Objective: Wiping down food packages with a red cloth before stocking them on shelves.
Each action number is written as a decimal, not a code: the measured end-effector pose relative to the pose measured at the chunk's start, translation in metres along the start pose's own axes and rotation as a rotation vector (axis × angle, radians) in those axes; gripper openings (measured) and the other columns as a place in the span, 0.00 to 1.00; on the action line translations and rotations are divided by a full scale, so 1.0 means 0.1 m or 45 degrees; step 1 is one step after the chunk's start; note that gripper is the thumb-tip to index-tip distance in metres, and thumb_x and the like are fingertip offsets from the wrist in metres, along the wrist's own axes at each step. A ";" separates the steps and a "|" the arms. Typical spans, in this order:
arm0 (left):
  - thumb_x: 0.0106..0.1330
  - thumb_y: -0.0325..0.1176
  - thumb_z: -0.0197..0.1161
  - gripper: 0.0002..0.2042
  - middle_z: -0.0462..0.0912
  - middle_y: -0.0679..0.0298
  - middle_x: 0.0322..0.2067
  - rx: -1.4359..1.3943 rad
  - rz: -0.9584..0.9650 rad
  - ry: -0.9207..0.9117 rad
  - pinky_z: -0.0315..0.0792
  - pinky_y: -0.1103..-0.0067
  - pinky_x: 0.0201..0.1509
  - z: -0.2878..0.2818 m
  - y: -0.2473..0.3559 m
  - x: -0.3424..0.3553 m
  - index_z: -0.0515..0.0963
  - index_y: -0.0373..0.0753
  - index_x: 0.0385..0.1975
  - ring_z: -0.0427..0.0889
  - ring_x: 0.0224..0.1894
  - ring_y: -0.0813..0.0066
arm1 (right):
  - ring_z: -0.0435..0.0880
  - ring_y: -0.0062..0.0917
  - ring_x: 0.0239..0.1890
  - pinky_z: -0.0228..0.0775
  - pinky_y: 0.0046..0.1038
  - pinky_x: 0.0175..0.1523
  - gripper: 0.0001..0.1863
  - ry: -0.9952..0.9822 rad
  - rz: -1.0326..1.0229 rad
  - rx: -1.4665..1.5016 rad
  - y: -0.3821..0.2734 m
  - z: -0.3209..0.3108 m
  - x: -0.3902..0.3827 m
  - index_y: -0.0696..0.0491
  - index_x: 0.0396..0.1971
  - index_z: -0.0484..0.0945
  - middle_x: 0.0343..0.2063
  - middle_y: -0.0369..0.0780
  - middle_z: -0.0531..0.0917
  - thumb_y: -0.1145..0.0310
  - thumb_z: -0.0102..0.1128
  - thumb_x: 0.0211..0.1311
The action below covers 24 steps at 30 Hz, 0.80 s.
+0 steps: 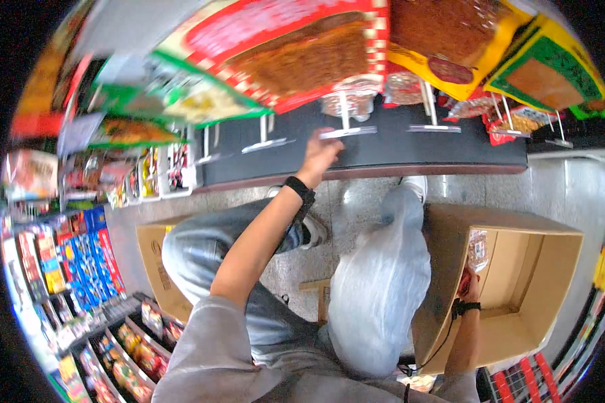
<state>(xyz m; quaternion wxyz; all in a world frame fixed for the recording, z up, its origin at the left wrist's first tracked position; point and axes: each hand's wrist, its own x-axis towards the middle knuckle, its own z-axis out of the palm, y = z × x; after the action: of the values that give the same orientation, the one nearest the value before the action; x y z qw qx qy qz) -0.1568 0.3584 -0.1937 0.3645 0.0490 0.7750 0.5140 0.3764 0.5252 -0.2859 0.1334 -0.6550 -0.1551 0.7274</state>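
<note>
My left hand [321, 156], with a black band at its wrist, reaches forward to the end of a white display hook. Its fingers close on the left end of that hook's clear label holder [351, 132]. Behind it, small clear packets of reddish food [348, 102] hang on the hook. My right hand [471, 289] is down inside an open cardboard box [517, 269] to my right. Its fingers are wrapped round a clear and red food packet [478, 250], seen against the box's inner wall. The hand hides part of that packet.
Large red and yellow food bags [302, 57] hang above a dark shelf base [383, 149]. Another cardboard box [161, 269] stands by my left knee. Packed shelves [91, 262] line the left, and a red-barred rack or basket [528, 379] is at the lower right.
</note>
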 end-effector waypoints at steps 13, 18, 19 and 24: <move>0.56 0.29 0.60 0.16 0.80 0.50 0.44 0.744 0.908 -0.370 0.73 0.64 0.51 -0.52 0.63 -2.08 0.74 0.36 0.45 0.79 0.49 0.51 | 0.82 0.25 0.24 0.76 0.27 0.27 0.15 -0.209 -0.244 -0.553 -0.11 -0.85 0.26 0.51 0.29 0.81 0.24 0.38 0.83 0.56 0.53 0.65; 0.56 0.26 0.58 0.11 0.81 0.53 0.37 0.472 1.084 -0.091 0.75 0.66 0.49 -0.86 1.04 -2.85 0.75 0.33 0.40 0.81 0.44 0.54 | 0.83 0.28 0.35 0.78 0.32 0.41 0.13 -0.332 -0.228 -0.349 -0.40 -0.41 -0.53 0.51 0.35 0.79 0.33 0.38 0.84 0.56 0.59 0.61; 0.56 0.26 0.58 0.11 0.81 0.53 0.37 0.470 1.070 -0.052 0.75 0.66 0.49 -0.96 1.05 -2.99 0.75 0.33 0.40 0.81 0.44 0.54 | 0.83 0.28 0.35 0.78 0.32 0.41 0.13 -0.355 -0.221 -0.382 -0.45 -0.22 -0.81 0.51 0.35 0.79 0.33 0.38 0.84 0.56 0.59 0.61; 0.55 0.24 0.59 0.09 0.82 0.55 0.33 0.019 1.290 0.107 0.77 0.70 0.44 -1.16 1.15 -3.38 0.75 0.33 0.37 0.83 0.39 0.61 | 0.83 0.24 0.33 0.76 0.25 0.34 0.12 -0.385 -0.597 -0.717 -0.76 0.26 -1.80 0.51 0.39 0.77 0.34 0.37 0.84 0.59 0.62 0.62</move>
<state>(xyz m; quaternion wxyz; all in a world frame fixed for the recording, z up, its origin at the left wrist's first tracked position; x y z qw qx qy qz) -0.0154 0.1714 0.0997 0.0376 0.4008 0.6716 0.6221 0.3694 0.5223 -0.0894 0.0868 -0.4984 -0.5117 0.6944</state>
